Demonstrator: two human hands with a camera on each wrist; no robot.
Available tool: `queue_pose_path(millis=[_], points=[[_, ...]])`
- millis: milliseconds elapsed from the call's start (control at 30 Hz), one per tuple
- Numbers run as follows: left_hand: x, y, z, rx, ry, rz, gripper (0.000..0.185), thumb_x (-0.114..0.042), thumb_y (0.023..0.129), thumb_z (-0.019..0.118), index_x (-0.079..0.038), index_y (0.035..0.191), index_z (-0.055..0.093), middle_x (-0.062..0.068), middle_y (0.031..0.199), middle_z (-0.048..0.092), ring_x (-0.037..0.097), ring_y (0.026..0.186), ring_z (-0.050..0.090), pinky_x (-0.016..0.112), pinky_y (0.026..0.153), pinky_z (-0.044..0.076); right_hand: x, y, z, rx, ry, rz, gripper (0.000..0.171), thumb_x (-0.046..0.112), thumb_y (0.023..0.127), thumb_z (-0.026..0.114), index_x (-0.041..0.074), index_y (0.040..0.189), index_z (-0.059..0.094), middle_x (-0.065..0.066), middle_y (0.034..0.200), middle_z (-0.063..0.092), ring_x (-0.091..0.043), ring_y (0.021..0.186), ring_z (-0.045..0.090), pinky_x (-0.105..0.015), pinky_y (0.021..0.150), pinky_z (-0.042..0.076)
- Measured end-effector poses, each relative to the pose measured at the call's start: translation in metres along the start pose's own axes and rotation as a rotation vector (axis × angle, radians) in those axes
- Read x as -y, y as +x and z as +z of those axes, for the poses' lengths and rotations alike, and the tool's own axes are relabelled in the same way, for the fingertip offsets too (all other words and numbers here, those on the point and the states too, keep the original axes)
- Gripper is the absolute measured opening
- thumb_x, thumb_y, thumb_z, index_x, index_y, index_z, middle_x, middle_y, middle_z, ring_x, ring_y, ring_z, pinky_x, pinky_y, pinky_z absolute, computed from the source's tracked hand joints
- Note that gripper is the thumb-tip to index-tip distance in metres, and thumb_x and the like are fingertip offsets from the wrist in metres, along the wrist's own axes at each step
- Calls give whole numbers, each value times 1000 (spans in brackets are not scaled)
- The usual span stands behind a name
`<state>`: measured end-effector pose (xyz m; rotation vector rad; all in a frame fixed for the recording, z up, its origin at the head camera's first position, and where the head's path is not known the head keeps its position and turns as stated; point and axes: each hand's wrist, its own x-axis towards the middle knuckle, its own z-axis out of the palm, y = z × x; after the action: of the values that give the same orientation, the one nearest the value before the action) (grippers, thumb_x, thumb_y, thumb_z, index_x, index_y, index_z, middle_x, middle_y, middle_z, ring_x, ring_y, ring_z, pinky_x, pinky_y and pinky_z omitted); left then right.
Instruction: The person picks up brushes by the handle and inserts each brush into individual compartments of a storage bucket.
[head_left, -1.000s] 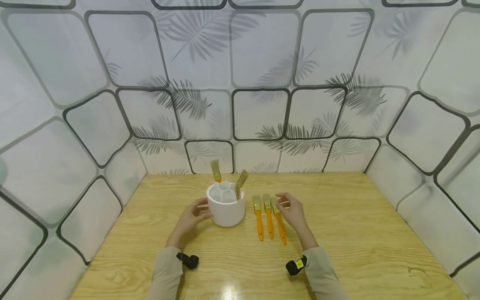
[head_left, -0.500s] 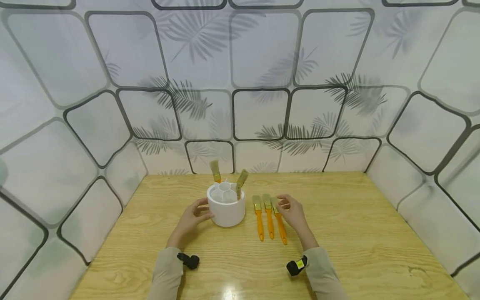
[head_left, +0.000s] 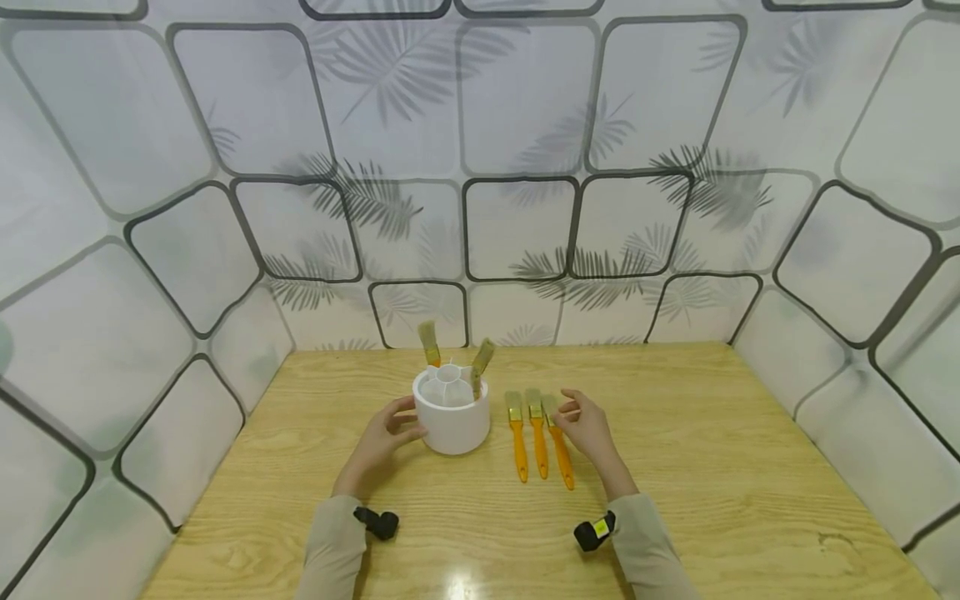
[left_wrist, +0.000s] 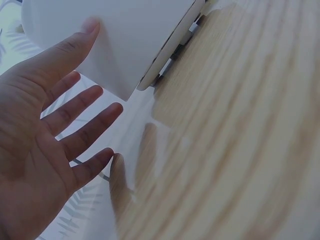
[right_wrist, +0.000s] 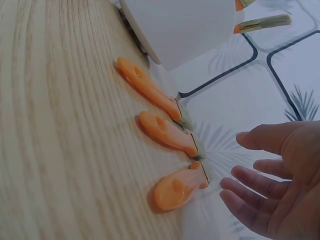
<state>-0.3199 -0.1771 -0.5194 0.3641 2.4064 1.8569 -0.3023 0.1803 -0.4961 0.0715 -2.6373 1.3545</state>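
Observation:
A white round holder [head_left: 453, 429] with inner dividers stands on the table, two paintbrushes upright in it, one a rear paintbrush [head_left: 429, 340], the other a tilted paintbrush [head_left: 483, 358]. My left hand [head_left: 384, 437] is at its left side, thumb along the wall in the left wrist view, fingers relaxed. To the right of the holder lie three orange-handled paintbrushes: a left one [head_left: 519, 446], a middle one [head_left: 538, 442] and a right one [head_left: 562, 458], bristles pointing away. My right hand [head_left: 587, 425] hovers by the bristles of the right one, fingers loosely bent with nothing between them.
The wood-grain table [head_left: 720, 467] runs back to a patterned wall covering [head_left: 517, 225], which also closes off both sides. Underneath the holder, a base rim [left_wrist: 170, 47] shows in the left wrist view.
The right hand has shifted very slightly to the right. The holder, the paintbrushes and the left hand stay where they were.

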Motion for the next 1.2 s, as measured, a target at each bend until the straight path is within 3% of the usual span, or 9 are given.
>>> queue_pose_path(millis=[567,700,867,1200], points=[[2,2,0,34,-8,17,68,-20,79,75,-13,137,41,13,140,41,35,122,47,47,100,43,-6,-2,1,83,6,59,62,14,85,67,-3,137,38,-24,109,57,-37,95,60,-43,74,55],[1,1,1,34,-32,-6,71,-22,77,76,-15,138,41,11,140,42,32,123,46,47,101,42,-6,-2,0,92,-2,73,64,13,84,68,-3,137,37,-25,110,57,-36,94,59,-44,74,55],[0,0,2,38,-35,-17,72,-25,77,76,-17,139,40,10,140,42,32,123,45,47,101,42,-7,-1,1,111,-16,103,63,12,83,69,-4,136,39,-23,108,57,-34,93,60,-40,71,55],[-1,-2,2,33,-53,-42,70,-26,76,76,-23,138,42,6,140,42,30,124,45,47,102,40,-9,-2,1,127,-46,82,57,10,81,71,-9,129,46,-21,99,61,-33,89,61,-39,71,56]])
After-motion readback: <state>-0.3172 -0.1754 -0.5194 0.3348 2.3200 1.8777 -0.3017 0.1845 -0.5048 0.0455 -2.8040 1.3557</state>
